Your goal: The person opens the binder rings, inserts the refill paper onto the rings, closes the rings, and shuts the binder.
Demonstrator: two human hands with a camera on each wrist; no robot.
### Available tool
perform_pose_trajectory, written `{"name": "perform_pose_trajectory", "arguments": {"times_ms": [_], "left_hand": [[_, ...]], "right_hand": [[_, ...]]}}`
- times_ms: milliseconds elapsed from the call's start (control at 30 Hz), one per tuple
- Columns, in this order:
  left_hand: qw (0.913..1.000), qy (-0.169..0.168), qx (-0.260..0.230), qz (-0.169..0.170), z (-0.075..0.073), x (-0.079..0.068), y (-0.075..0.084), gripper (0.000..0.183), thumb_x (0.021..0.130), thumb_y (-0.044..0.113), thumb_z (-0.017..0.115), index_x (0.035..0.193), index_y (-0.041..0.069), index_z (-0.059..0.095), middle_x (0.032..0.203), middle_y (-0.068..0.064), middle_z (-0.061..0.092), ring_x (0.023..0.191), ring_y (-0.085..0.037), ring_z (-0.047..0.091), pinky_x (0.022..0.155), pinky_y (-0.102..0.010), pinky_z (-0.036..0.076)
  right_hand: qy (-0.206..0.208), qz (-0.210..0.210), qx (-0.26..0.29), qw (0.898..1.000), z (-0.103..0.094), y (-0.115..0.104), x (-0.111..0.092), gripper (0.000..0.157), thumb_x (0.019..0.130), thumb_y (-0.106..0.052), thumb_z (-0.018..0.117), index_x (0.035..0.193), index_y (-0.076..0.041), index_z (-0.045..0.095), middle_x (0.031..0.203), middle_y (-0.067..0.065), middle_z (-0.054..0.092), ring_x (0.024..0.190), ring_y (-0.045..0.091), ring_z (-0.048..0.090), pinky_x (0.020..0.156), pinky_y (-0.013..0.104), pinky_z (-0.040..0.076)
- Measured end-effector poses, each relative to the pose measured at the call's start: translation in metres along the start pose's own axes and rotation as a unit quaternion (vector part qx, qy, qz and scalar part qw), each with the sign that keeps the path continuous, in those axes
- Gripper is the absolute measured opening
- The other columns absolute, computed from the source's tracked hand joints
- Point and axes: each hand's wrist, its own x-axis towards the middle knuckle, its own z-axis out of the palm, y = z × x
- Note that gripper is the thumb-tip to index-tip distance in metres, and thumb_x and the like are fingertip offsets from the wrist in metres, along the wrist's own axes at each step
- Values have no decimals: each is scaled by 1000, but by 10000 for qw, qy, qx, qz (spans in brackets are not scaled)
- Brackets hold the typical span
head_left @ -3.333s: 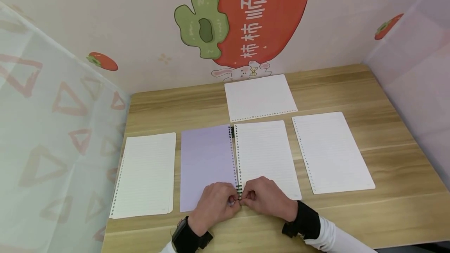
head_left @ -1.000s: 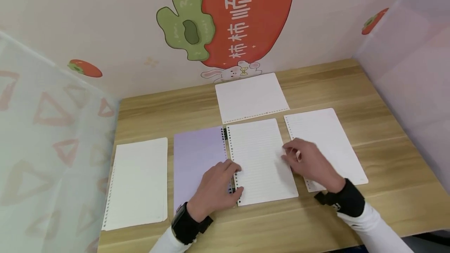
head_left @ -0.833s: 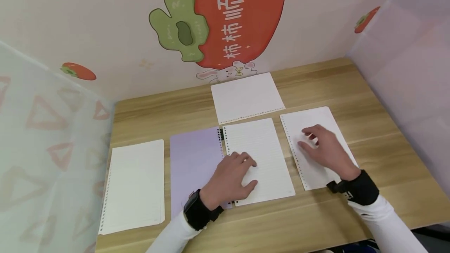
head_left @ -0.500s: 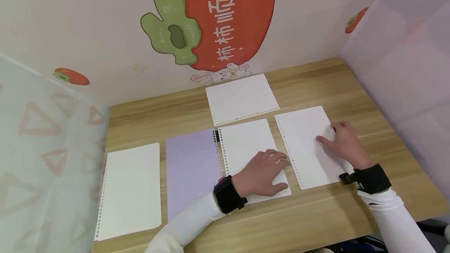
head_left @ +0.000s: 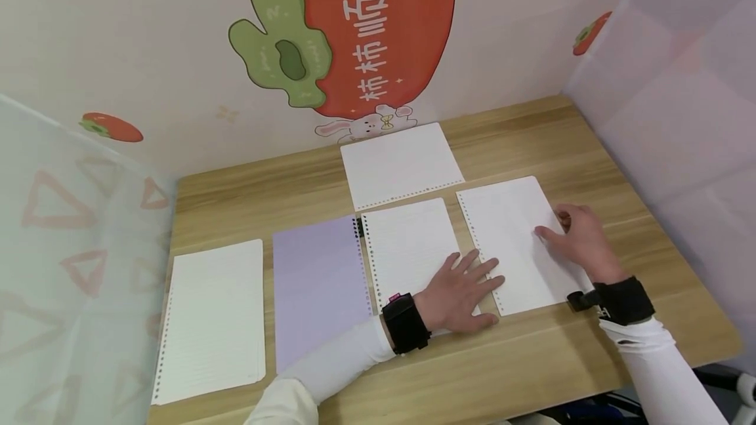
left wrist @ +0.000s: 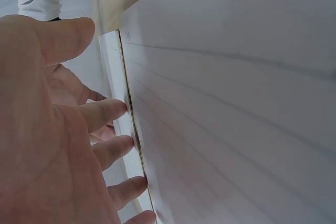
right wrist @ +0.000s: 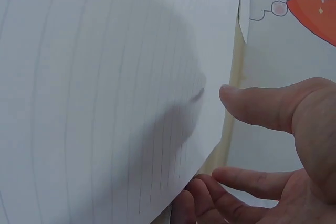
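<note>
Near the table's middle lies an opened loose-leaf notebook, its purple cover (head_left: 319,281) on the left and its lined paper (head_left: 407,235) on the right. My left hand (head_left: 457,294) spreads its fingers over the lined paper's right edge, reaching the neighbouring sheet of loose-leaf paper (head_left: 508,241). At that sheet's right edge is my right hand (head_left: 581,241), thumb above the paper and fingers bent at the edge. In the right wrist view the thumb (right wrist: 233,103) stands apart from its shadow on the paper, and some fingertips are hidden behind the edge.
Another lined stack of paper (head_left: 212,320) lies at the left of the wooden table (head_left: 502,366). A blank punched sheet (head_left: 401,162) lies crosswise at the back, by the printed wall (head_left: 502,51). Black binder rings (head_left: 360,227) show at the notebook's spine.
Both hands have left the lower binder rings where their fingertips met. My right hand went to the right-hand sheet's far edge; my left slid rightward and spread. The head view shifted slightly.
</note>
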Motion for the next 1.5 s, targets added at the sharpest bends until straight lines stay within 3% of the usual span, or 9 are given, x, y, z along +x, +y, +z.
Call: {"name": "perform_pose_trajectory", "arguments": {"times_ms": [167,300,467,633,933,1133,1233,1300,1500], "left_hand": [[10000,-3,-19,-32,0,2,1,72,98,71,35,161,36,39,171,6,26,158,-27,19,123,-47,24],[10000,26,30,-32,-1,2,2,71,98,70,36,160,35,40,171,5,28,158,-26,22,122,-47,25],[9999,96,35,-42,-1,3,3,70,99,69,37,159,35,42,170,5,30,156,-26,25,121,-47,26],[9999,145,55,-71,0,4,3,69,99,68,38,158,35,44,169,5,32,155,-26,26,121,-47,26],[9998,170,-50,51,-3,6,0,59,104,59,38,156,32,47,167,4,36,153,-26,30,118,-43,31],[9875,911,-1266,-239,1,12,-13,50,105,48,47,147,23,58,160,0,45,146,-24,38,113,-39,39],[9559,1492,-2468,-552,-1,12,-23,46,105,37,52,144,14,58,154,-4,48,142,-22,42,113,-36,39],[9174,1780,-3488,-705,-3,11,-31,47,105,31,54,145,8,53,148,-8,51,134,-22,50,110,-32,41],[7479,1847,-6258,-1221,-7,8,-49,59,106,25,53,155,1,33,146,-16,48,119,-23,63,96,-29,54]], "right_hand": [[71,121,180,9997,-3,3,3,66,93,-29,75,134,19,54,117,36,60,104,48,59,85,52,49],[190,143,276,9993,-5,9,5,60,92,-28,77,129,15,58,115,34,64,100,42,64,78,27,48],[368,221,442,9981,-8,18,7,55,90,-26,79,127,11,62,112,29,68,82,2,59,67,6,40],[121,227,559,9981,-16,24,9,54,93,-34,74,127,8,65,111,26,69,77,-13,50,66,11,43],[-1518,459,1146,9807,-34,45,12,64,100,-36,66,140,12,54,122,28,70,83,3,66,68,28,58],[-1926,632,1909,9604,-37,55,12,64,101,-30,64,146,10,44,107,-5,76,84,5,68,70,29,58],[-1973,779,2255,9509,-38,57,10,52,102,-30,63,141,1,47,97,-16,73,80,5,65,68,27,56],[-1957,876,2540,9431,-37,57,9,38,102,-28,63,132,-8,53,94,-16,72,77,6,63,66,26,54],[-2018,948,3769,8990,-31,51,5,13,102,-18,63,115,-20,67,96,-6,74,81,9,68,67,27,58]]}}
